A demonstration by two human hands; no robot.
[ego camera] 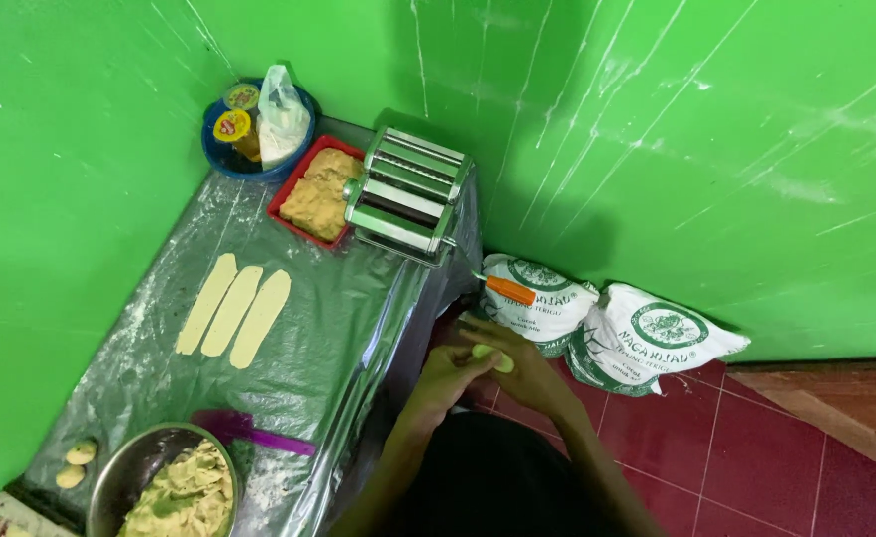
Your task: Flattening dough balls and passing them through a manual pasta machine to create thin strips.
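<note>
I pressed the small pale-yellow dough lump (493, 358) between left hand (450, 378) and right hand (519, 366), both closed around it; even pressure should flatten it uniformly.

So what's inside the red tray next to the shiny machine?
The red tray holds a lumpy heap of yellow-brown dough that fills nearly all of it. The tray's bottom is covered by the dough, and the metal roller machine hides its right edge.
</note>
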